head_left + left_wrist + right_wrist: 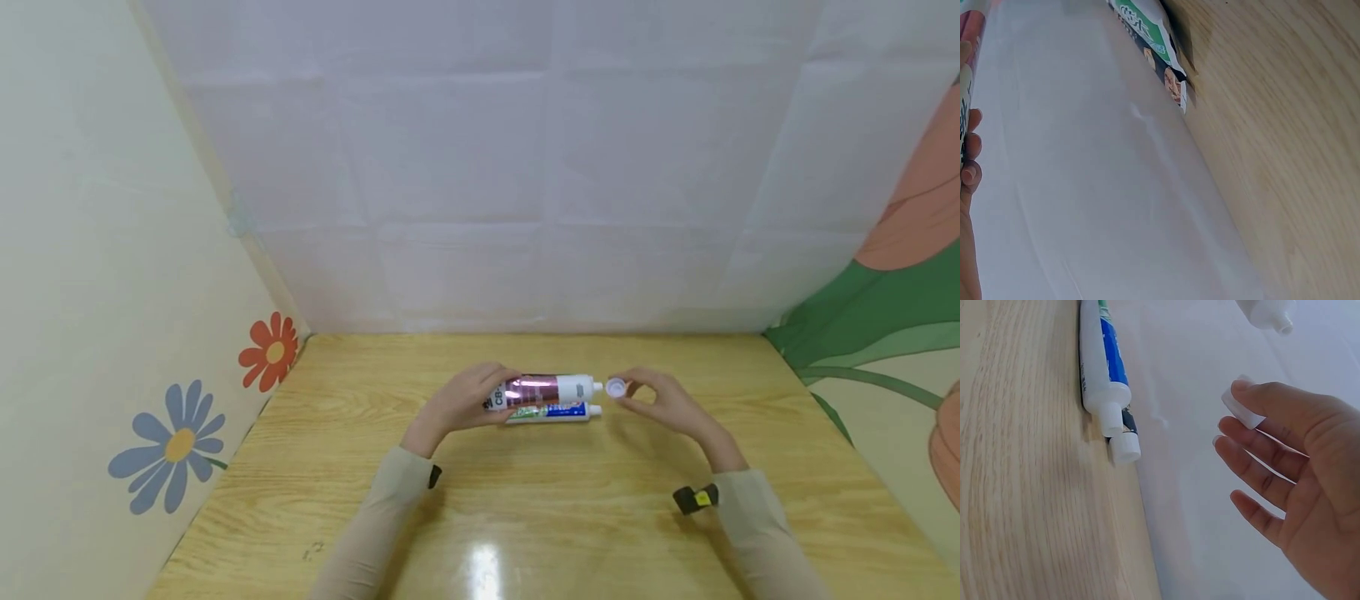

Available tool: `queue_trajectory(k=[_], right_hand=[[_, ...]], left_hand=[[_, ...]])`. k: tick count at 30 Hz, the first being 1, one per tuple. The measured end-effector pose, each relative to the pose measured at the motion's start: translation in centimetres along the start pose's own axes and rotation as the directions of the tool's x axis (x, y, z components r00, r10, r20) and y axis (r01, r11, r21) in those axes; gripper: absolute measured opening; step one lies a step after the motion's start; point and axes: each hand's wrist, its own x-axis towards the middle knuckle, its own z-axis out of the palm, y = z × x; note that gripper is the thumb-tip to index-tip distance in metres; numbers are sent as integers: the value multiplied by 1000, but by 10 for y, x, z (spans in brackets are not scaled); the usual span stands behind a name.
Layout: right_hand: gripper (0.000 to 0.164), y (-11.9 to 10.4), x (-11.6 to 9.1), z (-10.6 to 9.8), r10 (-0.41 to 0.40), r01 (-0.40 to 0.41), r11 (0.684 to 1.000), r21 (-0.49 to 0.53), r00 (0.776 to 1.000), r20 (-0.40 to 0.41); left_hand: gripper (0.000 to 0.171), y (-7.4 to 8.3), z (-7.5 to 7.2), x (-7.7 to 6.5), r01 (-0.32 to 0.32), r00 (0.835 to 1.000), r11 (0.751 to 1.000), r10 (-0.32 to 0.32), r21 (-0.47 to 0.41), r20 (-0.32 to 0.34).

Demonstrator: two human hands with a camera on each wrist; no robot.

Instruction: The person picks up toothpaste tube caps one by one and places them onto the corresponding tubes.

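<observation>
My left hand point(472, 396) grips a toothpaste tube point(536, 390) with a shiny pink-purple band, held level with its bare white nozzle point(1284, 325) pointing right. Between the thumb and fingertips of my right hand point(663, 400) is a white cap point(617, 387), its hollow side showing in the head view. A small gap separates cap and nozzle. In the left wrist view, my left fingers point(971, 144) curl around the tube at the frame's left edge. The right wrist view has my other right fingers point(1260, 469) spread below the cap point(1244, 405).
Below the held tube, a blue, green and white toothpaste tube point(566, 412) lies on the wooden table point(555, 500), a white cap on its end. Beside it the right wrist view shows another white cap point(1125, 449) on a darker tube. A white sheet point(450, 167) hangs behind.
</observation>
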Motion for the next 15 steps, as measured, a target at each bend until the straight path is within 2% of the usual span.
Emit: queue_trajectory(k=[6, 15], right_hand=[[35, 2, 1, 0, -65, 64, 998, -14, 997, -44], [36, -4, 3, -4, -3, 2, 1000, -27, 999, -35]], left_hand=[[60, 0, -4, 1, 9, 1000, 1000, -9, 7, -14], [59, -1, -7, 3, 21, 999, 1000, -20, 14, -41]])
